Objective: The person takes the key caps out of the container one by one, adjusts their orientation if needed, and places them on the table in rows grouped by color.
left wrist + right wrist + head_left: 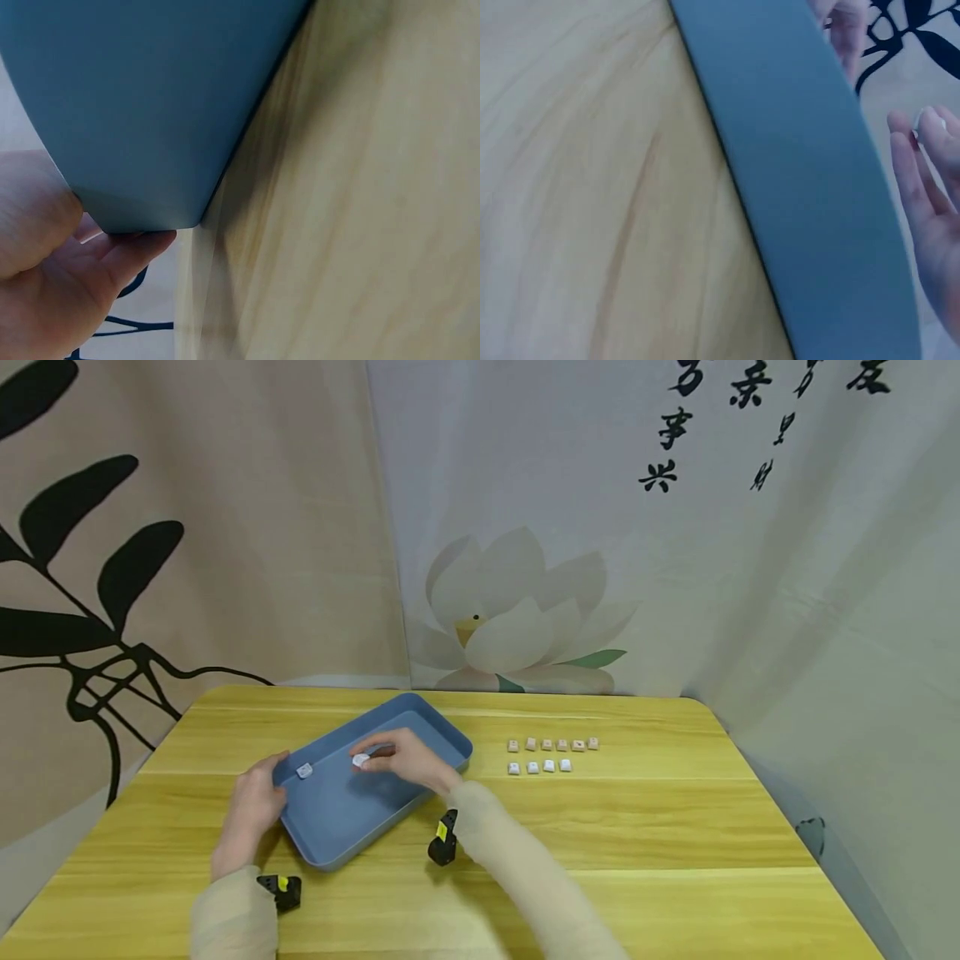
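A blue rectangular tray lies at an angle on the wooden table. My left hand grips its left end, thumb over the rim; in the left wrist view the fingers of that hand curl round the tray's outer wall. Above the tray floor, my right hand pinches a small white keycap between thumb and fingertips. The same keycap shows partly at the fingertips in the right wrist view. Another white keycap sits inside the tray near my left hand.
Right of the tray, several keycaps stand in two rows on the table: a back row and a shorter front row. A printed curtain hangs behind the table's far edge.
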Action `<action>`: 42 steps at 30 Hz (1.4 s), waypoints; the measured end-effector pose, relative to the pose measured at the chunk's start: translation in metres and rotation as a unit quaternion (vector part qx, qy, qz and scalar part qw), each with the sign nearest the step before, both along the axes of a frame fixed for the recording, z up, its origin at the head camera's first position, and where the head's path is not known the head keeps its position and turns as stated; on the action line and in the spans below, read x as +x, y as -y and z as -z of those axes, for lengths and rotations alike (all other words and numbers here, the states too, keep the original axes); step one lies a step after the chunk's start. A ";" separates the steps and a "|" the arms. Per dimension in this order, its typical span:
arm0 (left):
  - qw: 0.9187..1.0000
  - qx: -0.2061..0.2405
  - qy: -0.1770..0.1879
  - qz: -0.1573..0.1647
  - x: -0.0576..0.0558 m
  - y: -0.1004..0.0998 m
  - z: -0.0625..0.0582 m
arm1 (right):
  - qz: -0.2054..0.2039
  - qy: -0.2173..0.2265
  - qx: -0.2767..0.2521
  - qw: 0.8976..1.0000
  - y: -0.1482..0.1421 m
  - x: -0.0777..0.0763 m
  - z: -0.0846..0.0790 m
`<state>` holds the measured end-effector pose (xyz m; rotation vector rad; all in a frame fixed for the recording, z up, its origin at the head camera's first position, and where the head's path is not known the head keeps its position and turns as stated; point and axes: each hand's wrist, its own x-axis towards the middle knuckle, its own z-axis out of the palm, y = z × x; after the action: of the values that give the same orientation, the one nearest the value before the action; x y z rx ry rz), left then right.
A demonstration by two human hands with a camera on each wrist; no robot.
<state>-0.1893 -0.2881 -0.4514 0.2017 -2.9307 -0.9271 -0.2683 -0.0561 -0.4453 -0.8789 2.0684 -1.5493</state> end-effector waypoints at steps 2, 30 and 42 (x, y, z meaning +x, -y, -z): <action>1.000 0.001 0.003 0.001 0.000 0.000 -0.001 | 0.003 0.006 -0.011 1.000 -0.007 0.000 -0.002; 1.000 -0.012 -0.007 -0.006 0.002 -0.003 -0.001 | 0.129 0.002 -0.081 0.988 -0.147 0.007 -0.010; 1.000 -0.004 0.004 -0.001 0.001 -0.002 -0.002 | 0.225 -0.037 -0.048 0.972 -0.212 0.004 -0.003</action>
<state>-0.1880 -0.2865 -0.4497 0.2091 -2.9406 -0.9168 -0.2642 0.1560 -0.4423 -0.5251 2.3819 -1.8803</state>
